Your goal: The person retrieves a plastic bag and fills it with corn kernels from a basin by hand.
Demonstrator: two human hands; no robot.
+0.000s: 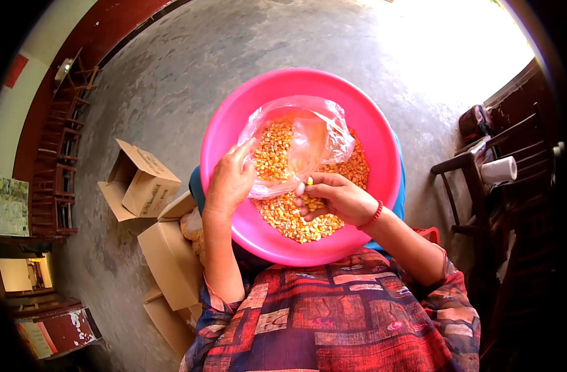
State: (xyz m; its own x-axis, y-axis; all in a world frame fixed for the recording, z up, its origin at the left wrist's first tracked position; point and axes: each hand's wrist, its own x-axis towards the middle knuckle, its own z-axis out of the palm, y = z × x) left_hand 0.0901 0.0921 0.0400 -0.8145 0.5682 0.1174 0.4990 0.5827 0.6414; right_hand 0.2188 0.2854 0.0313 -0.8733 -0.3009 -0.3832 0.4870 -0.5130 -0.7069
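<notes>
A pink basin (382, 161) rests on my lap with loose yellow-orange corn kernels (296, 224) spread over its bottom. Inside it lies a clear plastic bag (308, 146), its mouth spread wide, with more kernels in it. At the bag's left rim, my left hand (229, 180) has its fingers closed on the plastic. My right hand (334, 197) is over the loose kernels by the bag's near edge, palm partly turned up. Several kernels sit in its curled fingers, and a yellow one shows between thumb and forefinger. A red bracelet circles the right wrist.
Open cardboard boxes (150, 192) stand on the concrete floor (153, 80) to my left. On the right, a dark wooden chair (460, 164) carries a white paper roll (499, 169). Wooden chairs (63, 155) line the left wall.
</notes>
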